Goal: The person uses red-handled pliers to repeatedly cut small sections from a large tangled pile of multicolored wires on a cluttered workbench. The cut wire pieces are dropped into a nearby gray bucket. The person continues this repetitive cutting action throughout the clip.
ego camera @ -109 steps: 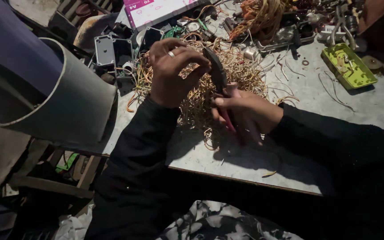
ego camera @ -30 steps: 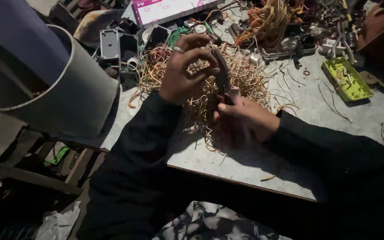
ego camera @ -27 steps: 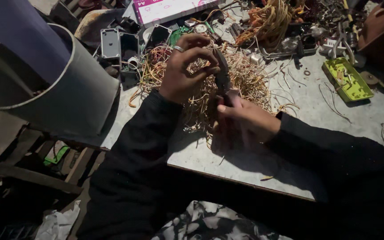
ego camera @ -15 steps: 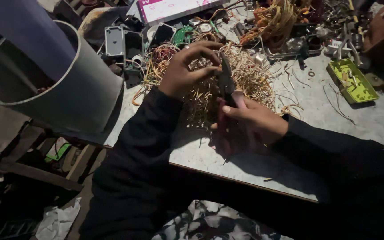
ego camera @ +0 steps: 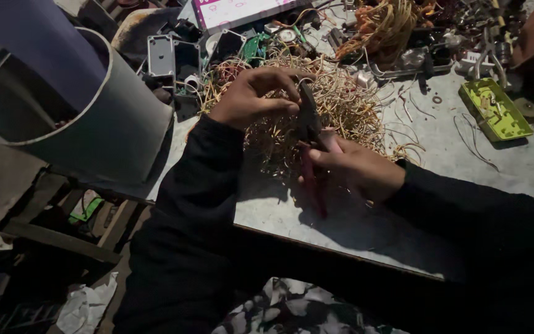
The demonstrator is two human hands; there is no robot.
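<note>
The right hand is closed around the reddish handles of a pair of pliers, whose dark head points up and away from the person, tilted slightly left, so the tool's long axis runs from the right palm toward the left hand. The left hand sits just above and to the left of the plier tips, fingers curled with thumb and forefinger pinched together close to the head; it appears to hold a thin strand of wire there, though the strand itself is too fine and shadowed to confirm. Both hands hover over the tangled pile of yellowish wire lying on the pale surface, the left hand being nearer the pile's middle and the right nearer the person's body. The gap between pinching fingers and plier tips is very small, almost touching. Off to the left stands a large grey pipe, and to the far right lies a yellow-green tray, well apart from the hands.
</note>
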